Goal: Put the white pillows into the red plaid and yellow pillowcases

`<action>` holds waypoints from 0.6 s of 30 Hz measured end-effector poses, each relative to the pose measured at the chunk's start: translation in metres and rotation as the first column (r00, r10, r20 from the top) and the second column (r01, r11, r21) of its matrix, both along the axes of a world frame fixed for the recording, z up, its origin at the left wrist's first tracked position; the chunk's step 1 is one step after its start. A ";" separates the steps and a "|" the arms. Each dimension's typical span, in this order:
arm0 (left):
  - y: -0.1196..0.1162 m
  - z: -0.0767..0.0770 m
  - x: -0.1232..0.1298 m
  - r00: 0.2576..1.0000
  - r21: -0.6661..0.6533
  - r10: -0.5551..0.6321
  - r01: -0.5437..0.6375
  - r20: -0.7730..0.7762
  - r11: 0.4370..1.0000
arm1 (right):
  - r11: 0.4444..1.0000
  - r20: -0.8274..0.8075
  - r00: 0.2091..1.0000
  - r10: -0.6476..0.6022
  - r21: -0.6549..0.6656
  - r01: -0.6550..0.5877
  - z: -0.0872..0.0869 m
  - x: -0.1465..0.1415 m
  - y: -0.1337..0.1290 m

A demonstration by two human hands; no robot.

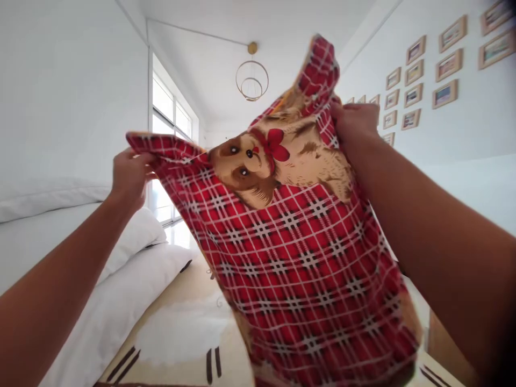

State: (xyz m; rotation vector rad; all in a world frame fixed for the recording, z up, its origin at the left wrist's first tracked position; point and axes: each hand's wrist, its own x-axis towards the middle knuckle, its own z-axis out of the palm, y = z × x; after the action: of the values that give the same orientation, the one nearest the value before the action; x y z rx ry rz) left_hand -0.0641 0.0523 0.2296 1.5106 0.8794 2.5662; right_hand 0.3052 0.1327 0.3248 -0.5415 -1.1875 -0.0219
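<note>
Soft matt plaid cloth (282, 258); pale wood frames (444, 92).

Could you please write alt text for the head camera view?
Two bare hands, left and right, hold up a red plaid cloth printed with a dog wearing a red bow, above a bed with white pillows.

This is a home, seemingly a bedroom. A broad bed (181, 322) with a cream, brown-striped cover spreads from six to seven o'clock, and white pillows (133, 290) are piled at eight. A bright window (171, 110) stands at ten. A ring-shaped pendant lamp (252, 80) hangs at twelve, and small wood-framed pictures (447, 64) dot the pale wall (479, 129) around two.
</note>
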 end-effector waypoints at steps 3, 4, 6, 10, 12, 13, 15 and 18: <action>-0.007 0.005 -0.004 0.968 0.268 0.235 -0.252 0.093 0.930 | 0.977 0.120 0.972 -0.204 0.085 0.194 0.017 -0.043 -0.035; -0.010 0.006 -0.003 0.952 0.327 0.291 -0.307 0.096 0.894 | 0.972 0.193 0.956 -0.222 0.117 0.203 0.017 -0.061 -0.046; -0.021 0.005 0.004 0.933 0.402 0.358 -0.344 0.042 0.848 | 0.973 0.311 0.926 -0.215 0.148 0.176 0.005 -0.098 -0.061; -0.050 -0.002 0.031 0.770 0.462 0.588 -0.441 -0.246 0.770 | 0.997 0.549 0.833 -0.067 0.071 0.034 -0.060 -0.160 -0.063; -0.066 -0.009 0.047 0.619 0.508 0.696 -0.495 -0.363 0.705 | 0.993 0.726 0.677 0.117 -0.099 -0.065 -0.113 -0.183 -0.056; -0.072 -0.013 0.055 0.550 0.537 0.731 -0.504 -0.404 0.676 | 0.978 0.794 0.573 0.203 -0.187 -0.088 -0.142 -0.192 -0.052; -0.082 -0.024 0.071 0.421 0.583 0.754 -0.478 -0.504 0.657 | 0.950 0.865 0.396 0.307 -0.302 -0.077 -0.198 -0.206 -0.047; -0.087 -0.045 0.093 0.223 0.457 0.550 -0.358 -0.805 0.814 | 0.928 0.878 0.304 0.371 -0.361 -0.090 -0.256 -0.212 -0.047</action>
State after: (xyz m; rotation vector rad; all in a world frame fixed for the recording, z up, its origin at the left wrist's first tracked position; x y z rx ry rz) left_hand 0.0286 -0.0342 0.1842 3.3401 1.3349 1.7964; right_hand 0.0937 0.0860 0.0690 -0.5682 -2.4905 0.0804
